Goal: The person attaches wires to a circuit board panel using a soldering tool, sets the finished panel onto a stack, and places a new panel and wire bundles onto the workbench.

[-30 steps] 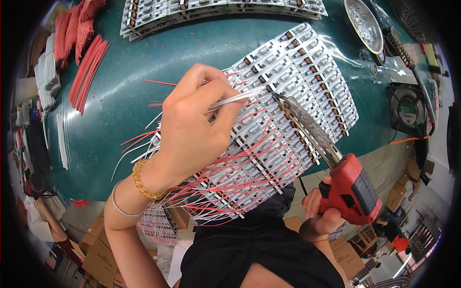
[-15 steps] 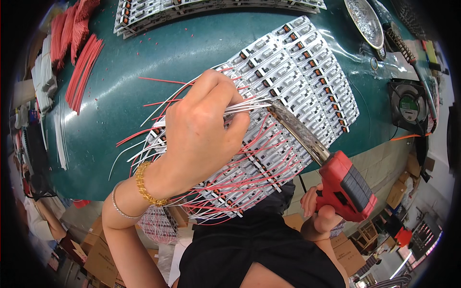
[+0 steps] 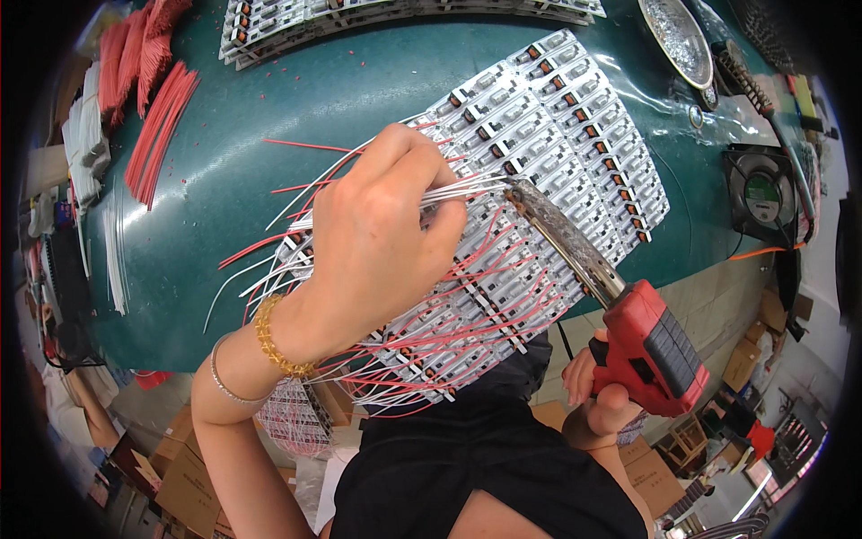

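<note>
In my left hand [image 3: 377, 234] a small bunch of white wires [image 3: 467, 186] is pinched, their bare ends pointing right over a panel of circuit boards [image 3: 539, 117]. My right hand [image 3: 593, 395] grips the handle of a red and black soldering gun [image 3: 654, 350]. Its dark metal tip lies right beside the wire ends; whether they touch I cannot tell. Red wires [image 3: 503, 314] and more white ones run across the panel's lower part, some attached to the boards. My left hand covers part of the panel.
Bundles of red wires [image 3: 162, 135] and white wires [image 3: 83, 148] lie at the left of the green table [image 3: 233, 189]. More board panels [image 3: 314, 25] are stacked at the back. At the right are an oval metal dish [image 3: 678, 40] and a black fan [image 3: 761, 193].
The soldering gun has shifted slightly right, and its tip has drawn a little away from the wire ends. My left hand stays nearly in place, still pinching the white wires.
</note>
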`<state>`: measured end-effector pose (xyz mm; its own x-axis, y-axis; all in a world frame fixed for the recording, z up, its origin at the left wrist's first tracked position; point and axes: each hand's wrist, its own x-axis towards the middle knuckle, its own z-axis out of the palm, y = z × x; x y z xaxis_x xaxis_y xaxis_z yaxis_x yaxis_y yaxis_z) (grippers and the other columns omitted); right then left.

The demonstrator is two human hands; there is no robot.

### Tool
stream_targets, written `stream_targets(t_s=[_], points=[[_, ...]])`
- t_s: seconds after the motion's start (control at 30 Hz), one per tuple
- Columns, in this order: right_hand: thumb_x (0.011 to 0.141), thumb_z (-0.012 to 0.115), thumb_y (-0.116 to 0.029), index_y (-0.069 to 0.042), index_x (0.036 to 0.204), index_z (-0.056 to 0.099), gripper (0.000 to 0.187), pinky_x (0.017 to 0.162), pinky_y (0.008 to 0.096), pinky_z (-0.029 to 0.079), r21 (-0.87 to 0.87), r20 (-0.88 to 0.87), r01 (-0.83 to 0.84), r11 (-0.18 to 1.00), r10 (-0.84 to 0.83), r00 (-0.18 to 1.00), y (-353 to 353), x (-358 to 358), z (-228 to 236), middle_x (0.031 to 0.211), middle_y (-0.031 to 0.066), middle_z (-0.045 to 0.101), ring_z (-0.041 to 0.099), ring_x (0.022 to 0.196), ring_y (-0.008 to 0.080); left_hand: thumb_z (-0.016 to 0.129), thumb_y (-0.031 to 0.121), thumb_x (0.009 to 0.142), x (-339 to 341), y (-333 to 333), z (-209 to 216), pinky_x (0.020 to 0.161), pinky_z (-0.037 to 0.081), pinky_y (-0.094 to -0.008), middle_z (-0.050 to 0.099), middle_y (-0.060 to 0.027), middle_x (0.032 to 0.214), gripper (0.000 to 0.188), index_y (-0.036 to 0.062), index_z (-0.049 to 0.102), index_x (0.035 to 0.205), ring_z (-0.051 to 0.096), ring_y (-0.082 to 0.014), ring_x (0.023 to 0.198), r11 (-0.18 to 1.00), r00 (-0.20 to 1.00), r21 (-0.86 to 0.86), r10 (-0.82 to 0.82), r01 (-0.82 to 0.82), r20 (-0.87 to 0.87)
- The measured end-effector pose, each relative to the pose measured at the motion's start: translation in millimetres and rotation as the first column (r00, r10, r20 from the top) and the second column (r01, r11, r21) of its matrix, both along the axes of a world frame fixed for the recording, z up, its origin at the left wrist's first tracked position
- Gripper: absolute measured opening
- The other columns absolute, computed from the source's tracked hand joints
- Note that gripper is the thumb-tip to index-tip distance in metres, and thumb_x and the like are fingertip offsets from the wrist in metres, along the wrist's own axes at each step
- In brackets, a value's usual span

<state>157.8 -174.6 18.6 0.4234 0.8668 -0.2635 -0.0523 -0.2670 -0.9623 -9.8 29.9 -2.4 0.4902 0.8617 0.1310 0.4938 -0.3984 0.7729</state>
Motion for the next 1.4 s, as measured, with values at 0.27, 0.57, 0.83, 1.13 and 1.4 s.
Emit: stream_targets(t_s=[0.27,0.57,0.83,1.13,1.4], points=[[0.075,0.061,-0.061,0.008,0.121,0.04,0.086,0.04,0.0264,0.039,0.05,-0.004,0.029,0.998,-0.029,1.0,-4,0,1,0.045,-0.0004,0.041,0.042,0.035,0.0128,0.064,0.002,0.07,-4,1,-2,0.053,0.046,-0.0338,0.055,-0.01,0.083,0.008,0.0004,0.06,0.077,0.057,-0.0245,0.061,0.993,0.999,0.111,-0.03,0.027,0.029],[0.073,0.06,-0.063,0.008,0.126,0.037,0.092,0.041,0.0265,0.039,0.031,-0.043,0.046,0.998,-0.044,0.998,-12,3,1,0.045,-0.0009,0.042,0.042,0.036,0.0123,0.069,-0.002,0.069,2,-4,8,0.061,0.044,-0.0277,0.057,-0.0094,0.083,0.011,-0.0021,0.061,0.077,0.057,-0.0204,0.069,0.999,0.997,-0.015,-0.051,0.053,0.065],[0.061,0.064,-0.075,-0.008,0.06,0.05,0.068,0.053,0.0286,0.037,-0.244,-0.082,0.015,0.97,-0.036,0.996,-19,12,10,0.059,0.0011,0.049,0.05,0.055,0.0157,0.066,-0.002,0.069,9,-11,3,0.062,0.045,-0.0299,0.057,-0.009,0.081,0.009,-0.0016,0.058,0.074,0.057,-0.022,0.07,0.999,0.998,0.037,-0.032,0.035,-0.056],[0.083,0.057,-0.053,-0.003,0.106,0.061,0.055,0.082,0.0374,0.046,-0.19,0.221,-0.056,0.98,0.099,0.97,-49,17,-14,0.1,0.0114,0.062,0.06,0.091,0.0262,0.065,-0.002,0.07,8,-9,2,0.064,0.046,-0.031,0.057,-0.0095,0.08,0.009,-0.0023,0.057,0.073,0.058,-0.0233,0.071,0.997,0.998,0.055,-0.042,0.045,-0.056],[0.082,0.061,-0.05,-0.003,0.103,0.062,0.052,0.072,0.0309,0.048,-0.055,-0.016,-0.053,0.997,0.053,0.998,-48,16,-12,0.091,0.0075,0.064,0.062,0.083,0.0204,0.066,0.007,0.072,3,-7,-3,0.048,0.044,-0.0335,0.055,-0.0068,0.08,0.008,0.0026,0.059,0.075,0.058,-0.0231,0.056,0.993,0.998,0.103,-0.055,0.058,-0.031]])
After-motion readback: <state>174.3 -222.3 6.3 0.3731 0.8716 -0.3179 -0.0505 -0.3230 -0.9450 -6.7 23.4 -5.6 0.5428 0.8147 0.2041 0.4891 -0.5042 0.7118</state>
